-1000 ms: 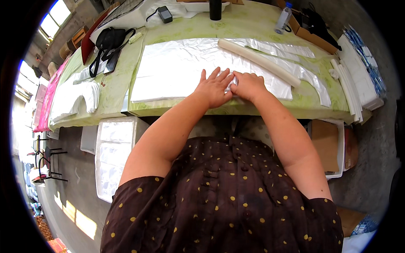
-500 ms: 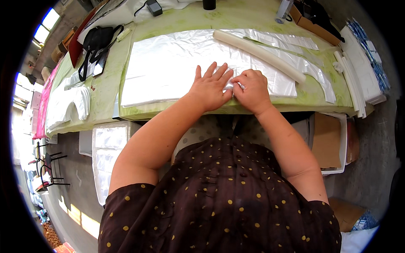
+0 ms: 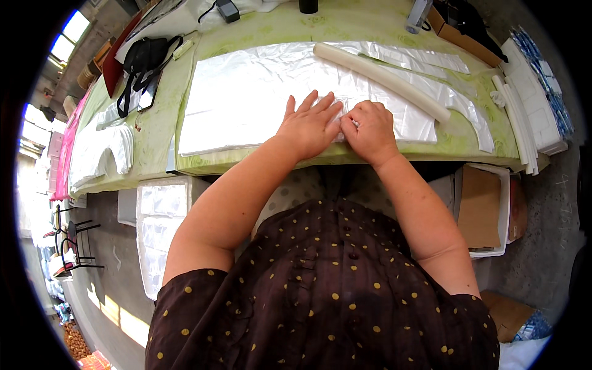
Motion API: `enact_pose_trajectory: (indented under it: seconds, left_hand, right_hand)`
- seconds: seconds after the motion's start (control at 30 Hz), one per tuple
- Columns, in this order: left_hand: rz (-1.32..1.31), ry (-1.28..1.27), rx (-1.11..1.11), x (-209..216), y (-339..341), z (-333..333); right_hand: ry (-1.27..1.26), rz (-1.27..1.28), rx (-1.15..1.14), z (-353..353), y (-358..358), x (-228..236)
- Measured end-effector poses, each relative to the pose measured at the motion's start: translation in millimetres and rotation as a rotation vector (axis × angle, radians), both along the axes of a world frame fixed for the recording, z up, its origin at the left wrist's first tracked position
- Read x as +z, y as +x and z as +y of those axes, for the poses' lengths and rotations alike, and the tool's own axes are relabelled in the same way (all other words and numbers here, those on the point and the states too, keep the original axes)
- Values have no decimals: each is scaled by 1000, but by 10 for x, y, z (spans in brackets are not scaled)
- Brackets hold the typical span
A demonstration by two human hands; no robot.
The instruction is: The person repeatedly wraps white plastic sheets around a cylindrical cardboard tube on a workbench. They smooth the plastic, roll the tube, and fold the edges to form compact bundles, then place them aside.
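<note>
A stack of thin white plastic sheets [image 3: 231,98] lies spread across the near part of the table. Pressed on it, my left hand [image 3: 306,127] is flat with fingers fanned out. Close beside its thumb, my right hand [image 3: 371,132] is closed, its curled fingers pinching a gathered bit of the plastic near the stack's front edge. The pinched part is mostly hidden by the fingers. A long pale roll [image 3: 382,82] rests slantwise over the sheets, beyond my right hand.
A green patterned cloth covers the table [image 3: 259,31]. Cut plastic strips [image 3: 465,111] lie to the right, white tubes [image 3: 517,123] at the right end. A black bag [image 3: 143,57] and folded white plastic [image 3: 102,151] sit left. Boxes [image 3: 480,206] stand below the table's front edge.
My right hand has turned slightly and drawn its fingers tighter over the pinched plastic, so less of it shows. My left hand stays flat in nearly the same place.
</note>
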State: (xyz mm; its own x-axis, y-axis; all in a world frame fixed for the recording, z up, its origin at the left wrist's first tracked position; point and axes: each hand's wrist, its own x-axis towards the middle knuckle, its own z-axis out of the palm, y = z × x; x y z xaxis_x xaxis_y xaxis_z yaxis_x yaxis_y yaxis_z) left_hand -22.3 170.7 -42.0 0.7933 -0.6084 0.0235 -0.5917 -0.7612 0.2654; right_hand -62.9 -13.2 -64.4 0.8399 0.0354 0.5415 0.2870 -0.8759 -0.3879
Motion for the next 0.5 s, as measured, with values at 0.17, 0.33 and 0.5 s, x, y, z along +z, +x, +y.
enact_pose_trajectory:
  seconds: [0.17, 0.33, 0.5]
  left_hand:
    - [-6, -25, 48, -19, -2, -33]
    - [-29, 17, 47, 29, -51, -53]
    - [-58, 59, 35, 8, -49, -53]
  right_hand:
    - [-11, 29, -8, 10, -1, 23]
    - [-8, 39, -15, 15, -28, 21]
    - [-72, 95, -56, 58, -61, 78]
